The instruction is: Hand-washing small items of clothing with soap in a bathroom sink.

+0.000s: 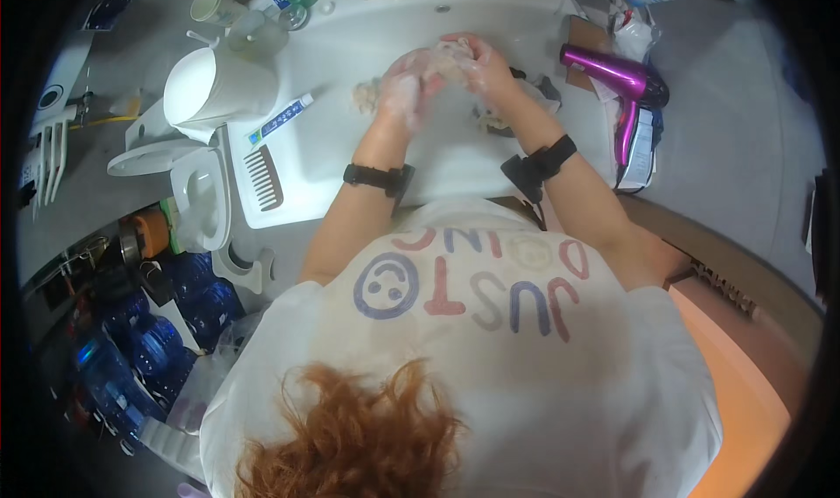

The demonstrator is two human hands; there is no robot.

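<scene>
White lather coating left hand (404, 85) and right hand (468, 60), fingers curled, pressed together palm to palm, nothing visible held between, above white sink (350, 52), purple hairdryer (623, 82) beside.

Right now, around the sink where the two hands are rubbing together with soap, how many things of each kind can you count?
Soapy hands: 2, left hand and right hand
Black wrist bands: 2
Hair dryer, purple: 1
Comb, brown: 1
Toothpaste tube: 1
White jug: 1
Small cup: 1
Total: 9
</scene>
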